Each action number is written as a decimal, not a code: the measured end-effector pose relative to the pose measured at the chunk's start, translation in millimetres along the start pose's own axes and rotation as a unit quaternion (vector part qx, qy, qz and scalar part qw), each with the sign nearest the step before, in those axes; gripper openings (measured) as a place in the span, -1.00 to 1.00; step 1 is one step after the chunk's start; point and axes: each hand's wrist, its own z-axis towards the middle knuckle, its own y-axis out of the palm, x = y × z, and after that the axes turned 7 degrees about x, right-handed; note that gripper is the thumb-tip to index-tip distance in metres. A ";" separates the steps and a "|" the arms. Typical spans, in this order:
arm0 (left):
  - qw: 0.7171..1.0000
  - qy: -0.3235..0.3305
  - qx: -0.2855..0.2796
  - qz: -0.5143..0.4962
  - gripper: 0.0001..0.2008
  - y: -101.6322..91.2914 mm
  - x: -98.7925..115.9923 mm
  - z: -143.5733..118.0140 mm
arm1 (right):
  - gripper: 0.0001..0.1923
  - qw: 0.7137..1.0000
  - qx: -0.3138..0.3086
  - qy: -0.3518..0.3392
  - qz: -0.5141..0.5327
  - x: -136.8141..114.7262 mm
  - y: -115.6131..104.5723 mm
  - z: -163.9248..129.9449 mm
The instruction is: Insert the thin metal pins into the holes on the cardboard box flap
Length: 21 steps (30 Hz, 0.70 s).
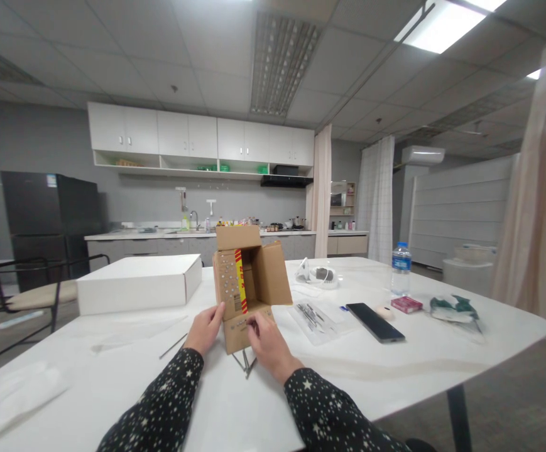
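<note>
A brown cardboard box [228,282] stands tilted on the white table, its open mouth facing me and its flaps spread. Red and yellow tape runs down beside the opening. My left hand [205,328] grips the box's lower left edge, thumb on the front face. At the lower flap, my right hand [267,339] has its fingers curled into a pinch; what lies between the fingertips is too small to make out. Thin grey rods [246,364] lie under the box, partly hidden by it. One more thin rod [173,346] rests beside my left wrist.
A white box [136,282] sits at the back left. To the right are a clear bag of small metal tools [314,319], a black phone [375,322], a pink packet [406,305], a water bottle [401,270], a green-and-white package [453,310] and a white corded device [317,274].
</note>
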 end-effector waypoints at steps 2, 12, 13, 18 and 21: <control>1.000 -0.002 0.004 0.001 -0.49 -0.3 0.0 -0.4 | -0.84 1.000 0.013 0.011 -0.001 1.9 0.0 0.2; 1.000 -0.003 0.009 0.013 -0.48 1.8 -3.3 -1.6 | -0.80 0.998 0.032 0.059 0.005 10.8 -2.3 1.2; 1.000 -0.001 0.010 0.014 -0.48 1.9 -3.6 -1.6 | -0.80 0.998 0.034 0.062 0.003 11.4 -2.1 1.3; 1.000 0.006 0.015 0.012 -0.46 2.6 -3.7 -1.4 | -0.82 0.997 0.028 0.065 -0.002 12.5 -1.1 1.8; 1.000 0.003 0.013 0.011 -0.46 2.3 -1.8 -1.5 | -0.83 0.997 0.027 0.068 -0.005 11.5 -1.5 2.1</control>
